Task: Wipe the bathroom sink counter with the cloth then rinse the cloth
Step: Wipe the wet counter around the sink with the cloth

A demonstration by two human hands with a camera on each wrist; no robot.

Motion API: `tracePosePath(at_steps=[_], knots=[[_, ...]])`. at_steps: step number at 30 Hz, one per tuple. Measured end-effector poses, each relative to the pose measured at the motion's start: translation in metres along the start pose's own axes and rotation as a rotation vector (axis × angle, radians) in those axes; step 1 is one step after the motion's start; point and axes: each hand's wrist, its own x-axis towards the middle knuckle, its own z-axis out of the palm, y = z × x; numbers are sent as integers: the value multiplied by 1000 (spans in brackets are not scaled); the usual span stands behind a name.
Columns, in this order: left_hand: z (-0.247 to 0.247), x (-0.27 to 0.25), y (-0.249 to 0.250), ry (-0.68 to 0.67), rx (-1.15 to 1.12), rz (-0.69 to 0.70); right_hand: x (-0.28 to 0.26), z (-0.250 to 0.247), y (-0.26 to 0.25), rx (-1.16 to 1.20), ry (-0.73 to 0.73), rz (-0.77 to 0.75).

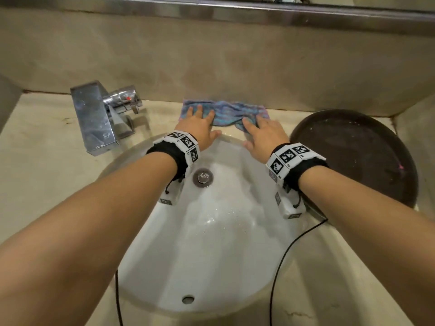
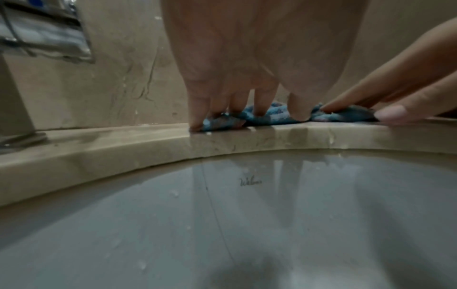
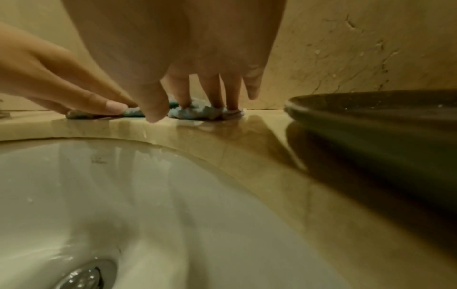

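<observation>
A blue and purple patterned cloth (image 1: 227, 111) lies spread on the beige counter (image 1: 47, 165) just behind the white sink basin (image 1: 211, 243), against the back wall. My left hand (image 1: 200, 125) presses flat on the cloth's left part with straight fingers. My right hand (image 1: 261, 134) presses on the cloth's right part, where the fabric bunches under its fingers. The left wrist view shows my left hand's fingertips (image 2: 237, 105) on the cloth (image 2: 277, 115). In the right wrist view my right hand's fingertips (image 3: 217, 99) rest on the cloth (image 3: 197, 114).
A chrome faucet (image 1: 101, 118) stands on the counter at the back left. A dark round tray (image 1: 357, 158) sits on the counter right of the basin, close to my right wrist. The basin is wet around its drain (image 1: 203, 177). Black cables (image 1: 282, 255) hang from both wrists.
</observation>
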Motion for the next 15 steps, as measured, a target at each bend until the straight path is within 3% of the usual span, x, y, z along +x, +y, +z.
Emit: tracePosePath(at_steps=[4,15], knots=[[1,0,-4,-14,-7,-36,2,-5,-12,27,-11,40],[9,-40,-66,24,-57,-232,26,-7,-78,-8,-21,-143]])
